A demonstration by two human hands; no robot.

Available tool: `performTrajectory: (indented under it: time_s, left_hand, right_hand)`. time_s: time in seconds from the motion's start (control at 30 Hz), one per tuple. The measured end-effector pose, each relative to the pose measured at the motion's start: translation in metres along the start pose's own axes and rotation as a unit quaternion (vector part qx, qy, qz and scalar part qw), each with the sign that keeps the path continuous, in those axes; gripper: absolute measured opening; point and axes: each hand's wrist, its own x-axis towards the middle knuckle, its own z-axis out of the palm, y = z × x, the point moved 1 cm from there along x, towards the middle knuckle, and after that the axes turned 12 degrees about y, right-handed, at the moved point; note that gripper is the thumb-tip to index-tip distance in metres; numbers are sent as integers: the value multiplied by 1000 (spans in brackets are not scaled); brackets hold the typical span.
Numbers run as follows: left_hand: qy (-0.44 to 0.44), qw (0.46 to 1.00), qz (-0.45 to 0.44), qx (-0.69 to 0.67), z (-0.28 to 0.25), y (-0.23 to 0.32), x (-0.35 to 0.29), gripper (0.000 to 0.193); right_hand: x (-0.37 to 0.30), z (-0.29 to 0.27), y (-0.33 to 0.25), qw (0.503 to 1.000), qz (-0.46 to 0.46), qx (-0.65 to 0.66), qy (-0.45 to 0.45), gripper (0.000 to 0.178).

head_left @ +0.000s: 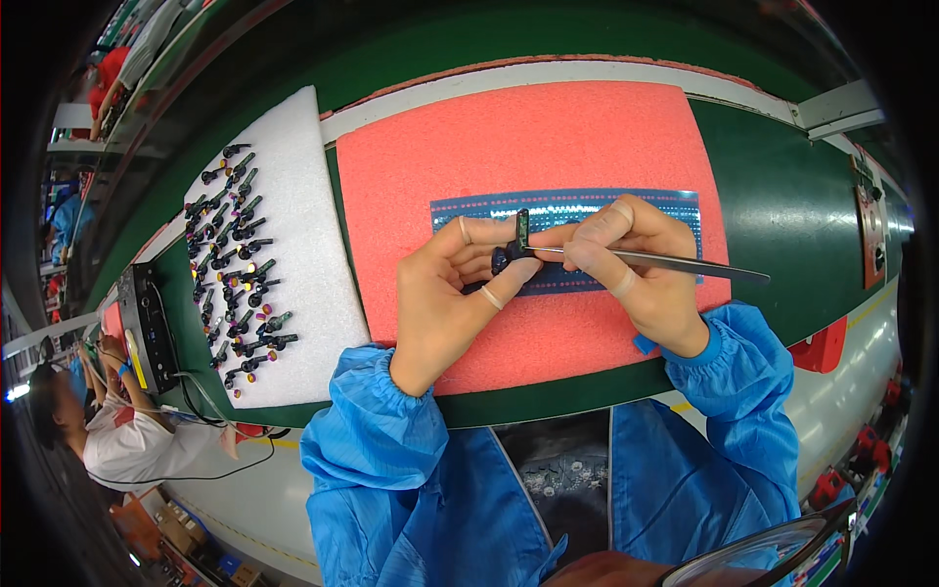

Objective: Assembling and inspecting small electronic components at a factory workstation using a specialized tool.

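Between the thumb and fingers of my left hand (440, 303) is a small dark earbud (521, 232), its stem pointing up and showing some green. My right hand (646, 269) grips metal tweezers (699, 264), whose tip reaches the earbud's stem. Whether the tip holds anything is too small to tell. Beneath both hands lies a blue sheet (455, 210) printed with rows of small marks, partly covered by my fingers. It rests on a pink foam mat (518, 137). Pale finger cots circle several of my fingers.
On the left, a white foam sheet (293, 147) carries several dark earbuds (235, 259) in rows. Past it stands a black box (147, 323) with cables. The green bench (782, 196) extends right. A person in a white shirt (137, 450) works at far left.
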Motion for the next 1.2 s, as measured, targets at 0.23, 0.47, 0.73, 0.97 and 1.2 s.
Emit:
performTrajectory:
  time_s: [0.23, 0.47, 0.73, 0.97, 1.2]
  left_hand:
    - [3, 1000, -1, -7, 0, -2, -1, 24]
    - [-3, 1000, -13, -9, -1, -2, 0, 26]
    - [-25, 996, -41, -70, 0, 6, 0, 18]
    - [-17, 997, -39, -63, -2, 0, -2, 13]
    - [-8, 996, -62, -68, -2, 1, -1, 16]
  right_hand:
    - [-1, 0, -4, 1000, 5, -28, -6, 7]
    - [-1, 0, -2, 1000, 1, -28, -3, 6]
    - [-3, 0, 0, 998, -32, -56, -13, 7]
    - [-7, 4, -1, 997, -32, -56, -30, 8]
    - [-7, 1, 3, 997, -33, -58, -29, 8]
